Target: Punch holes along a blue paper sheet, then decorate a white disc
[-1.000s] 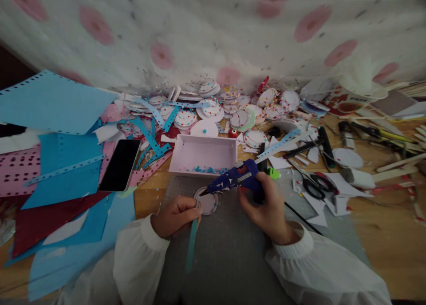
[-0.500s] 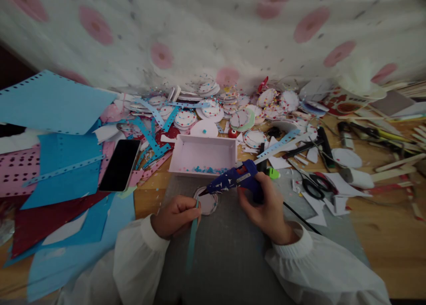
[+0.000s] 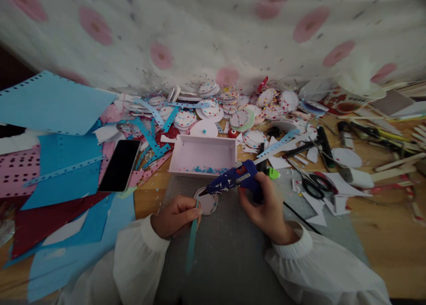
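Observation:
My left hand (image 3: 178, 215) pinches a narrow teal paper strip (image 3: 191, 251), whose long end hangs down toward me. In my right hand (image 3: 266, 209) is a blue hot glue gun (image 3: 234, 178), its nozzle pointing left at the strip's upper end, just above my left fingertips. Beneath the nozzle a round white disc (image 3: 209, 203) with a decorated rim lies on the grey mat (image 3: 219, 260); my left fingers partly cover its left edge. I cannot tell whether the nozzle touches the strip. Behind the gun stands a pale pink box (image 3: 204, 149) with small blue and pink bits inside.
A phone (image 3: 120, 165) lies on the left among blue paper sheets (image 3: 66, 163). Heaped decorated discs (image 3: 209, 107) line the back by the curtain. Scissors (image 3: 314, 185), paper scraps and wooden sticks (image 3: 396, 167) spread over the right. The gun's black cord (image 3: 301, 217) runs beside my right wrist.

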Motion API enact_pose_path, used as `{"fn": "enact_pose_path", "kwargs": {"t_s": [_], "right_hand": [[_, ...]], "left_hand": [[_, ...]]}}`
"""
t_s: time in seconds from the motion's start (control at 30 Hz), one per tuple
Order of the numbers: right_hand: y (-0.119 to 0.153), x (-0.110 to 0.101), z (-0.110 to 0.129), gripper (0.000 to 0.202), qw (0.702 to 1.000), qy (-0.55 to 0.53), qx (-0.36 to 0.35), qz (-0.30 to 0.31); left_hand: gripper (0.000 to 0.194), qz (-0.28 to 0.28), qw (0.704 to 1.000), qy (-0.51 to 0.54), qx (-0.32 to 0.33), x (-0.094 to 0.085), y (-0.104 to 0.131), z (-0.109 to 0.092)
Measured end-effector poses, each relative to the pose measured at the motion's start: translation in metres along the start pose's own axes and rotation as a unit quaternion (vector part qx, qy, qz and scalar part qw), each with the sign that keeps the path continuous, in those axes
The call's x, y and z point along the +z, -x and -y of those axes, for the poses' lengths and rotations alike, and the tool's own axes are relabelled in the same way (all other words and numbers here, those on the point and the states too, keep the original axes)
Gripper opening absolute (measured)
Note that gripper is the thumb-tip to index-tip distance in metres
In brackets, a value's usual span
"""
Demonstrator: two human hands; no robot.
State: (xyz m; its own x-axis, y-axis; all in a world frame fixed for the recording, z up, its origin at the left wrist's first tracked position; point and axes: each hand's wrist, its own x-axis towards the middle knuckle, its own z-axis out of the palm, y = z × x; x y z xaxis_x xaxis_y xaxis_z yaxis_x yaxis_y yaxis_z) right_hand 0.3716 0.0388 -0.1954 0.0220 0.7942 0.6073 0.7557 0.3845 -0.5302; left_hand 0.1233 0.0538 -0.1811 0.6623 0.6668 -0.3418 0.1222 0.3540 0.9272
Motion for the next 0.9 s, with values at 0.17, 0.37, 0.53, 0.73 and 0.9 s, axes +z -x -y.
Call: {"fn": "enact_pose_path", "kwargs": {"t_s": [0.17, 0.37, 0.53, 0.73, 0.9], "right_hand": [[0.0015, 0.0004, -0.0009, 0.039, 1.0, -0.009, 0.001, -0.006], [0.0018, -0.0001, 0.0002, 0.038, 1.0, -0.018, 0.005, 0.002], [0.001, 0.0007, 0.0008, 0.041, 1.0, -0.029, 0.002, 0.0], [0.0002, 0.0003, 0.0006, 0.038, 1.0, -0.013, -0.003, 0.002], [-0.0033, -0.0035, 0.0023, 0.034, 1.0, 0.025, 0.002, -0.005]], "left_hand": [[0.045, 0.006, 1.0, -0.002, 0.006, -0.0006, -0.0003, 0.0003], [0.043, 0.01, 1.0, -0.007, -0.004, -0.0015, -0.0002, 0.0009], [0.043, 0.012, 1.0, -0.007, -0.009, -0.0008, 0.0007, -0.0008], [0.042, 0.009, 1.0, -0.007, -0.016, 0.0003, 0.0013, -0.0038], [0.045, 0.01, 1.0, -0.003, -0.012, 0.0001, 0.0006, -0.003]]}}
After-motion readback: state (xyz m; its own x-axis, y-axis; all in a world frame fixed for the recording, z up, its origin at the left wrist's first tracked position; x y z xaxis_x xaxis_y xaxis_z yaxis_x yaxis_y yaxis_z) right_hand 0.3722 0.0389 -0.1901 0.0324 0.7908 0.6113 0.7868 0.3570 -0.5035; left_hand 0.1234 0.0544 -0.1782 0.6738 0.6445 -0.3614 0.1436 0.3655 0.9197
